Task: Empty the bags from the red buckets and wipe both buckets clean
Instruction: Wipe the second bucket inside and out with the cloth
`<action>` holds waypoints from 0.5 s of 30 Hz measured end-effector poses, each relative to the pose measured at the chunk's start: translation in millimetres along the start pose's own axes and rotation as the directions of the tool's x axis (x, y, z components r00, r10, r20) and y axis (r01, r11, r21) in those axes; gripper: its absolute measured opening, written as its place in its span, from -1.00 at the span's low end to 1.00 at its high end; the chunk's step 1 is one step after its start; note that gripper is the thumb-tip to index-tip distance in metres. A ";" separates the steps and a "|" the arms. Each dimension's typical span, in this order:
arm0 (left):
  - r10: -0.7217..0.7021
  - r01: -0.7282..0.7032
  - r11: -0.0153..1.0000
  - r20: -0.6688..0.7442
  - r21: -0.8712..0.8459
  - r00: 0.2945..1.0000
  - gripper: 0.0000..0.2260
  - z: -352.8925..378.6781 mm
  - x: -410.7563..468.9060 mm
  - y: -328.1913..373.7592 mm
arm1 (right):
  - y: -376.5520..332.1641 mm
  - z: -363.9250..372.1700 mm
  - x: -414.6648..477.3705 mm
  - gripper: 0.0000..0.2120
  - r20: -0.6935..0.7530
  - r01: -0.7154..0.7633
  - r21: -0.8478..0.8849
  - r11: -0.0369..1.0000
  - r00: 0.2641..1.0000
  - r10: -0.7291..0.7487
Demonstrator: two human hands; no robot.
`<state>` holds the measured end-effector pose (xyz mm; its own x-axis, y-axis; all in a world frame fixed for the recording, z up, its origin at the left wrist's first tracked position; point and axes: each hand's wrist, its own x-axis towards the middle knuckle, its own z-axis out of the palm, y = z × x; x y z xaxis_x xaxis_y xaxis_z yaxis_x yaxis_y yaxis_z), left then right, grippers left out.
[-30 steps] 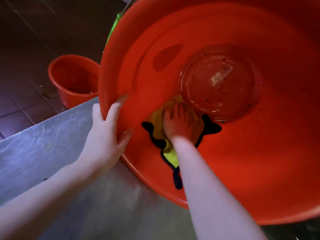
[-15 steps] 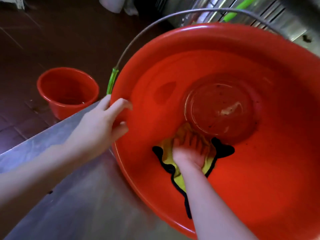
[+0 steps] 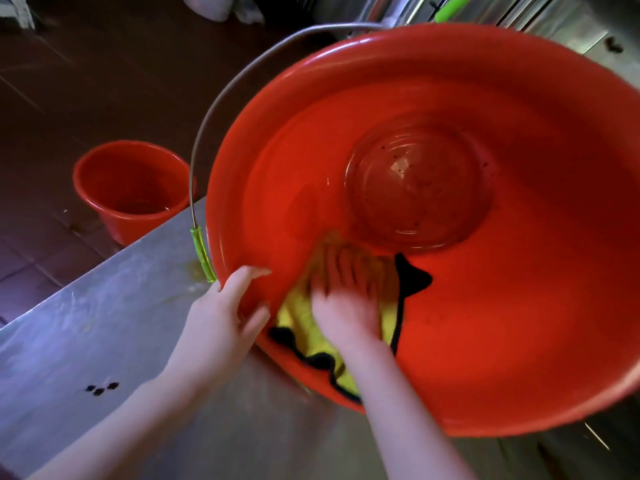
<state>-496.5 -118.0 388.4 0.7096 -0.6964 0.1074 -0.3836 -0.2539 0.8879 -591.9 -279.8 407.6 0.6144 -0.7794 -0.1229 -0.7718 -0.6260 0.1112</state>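
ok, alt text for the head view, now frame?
A right hand presses a yellow cloth against the inner wall of a tilted red bucket on a steel counter, while the left hand grips its rim. A second red bucket stands on the floor beyond.

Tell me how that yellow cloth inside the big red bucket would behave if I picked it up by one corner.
The yellow cloth would probably hang limp: it already lies in wavy folds along the bucket wall under the right hand. It looks thin and light. Whether it is damp cannot be told.
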 end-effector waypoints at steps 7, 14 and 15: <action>-0.045 0.047 0.998 0.028 -0.044 0.999 -0.62 -3.5 1.6 0.8 | -14.3 1.8 -24.9 -0.37 -0.006 0.028 0.128 0.991 1.000 -0.028; -0.019 0.022 0.997 0.038 -0.076 0.999 -0.63 1.2 -1.3 -9.9 | 13.5 -1.1 72.3 -0.40 0.179 -0.305 0.211 0.929 0.946 0.270; -0.022 0.025 0.996 0.034 -0.084 0.999 -0.63 1.6 -1.3 -11.0 | 12.9 -1.0 75.3 -0.40 0.180 -0.311 0.213 0.926 0.944 0.275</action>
<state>-494.1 -115.3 377.8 0.6976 -0.7128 0.0726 -0.3146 -0.2136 0.9249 -555.5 -346.7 400.8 0.3383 -0.9035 -0.2633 -0.9407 -0.3322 -0.0688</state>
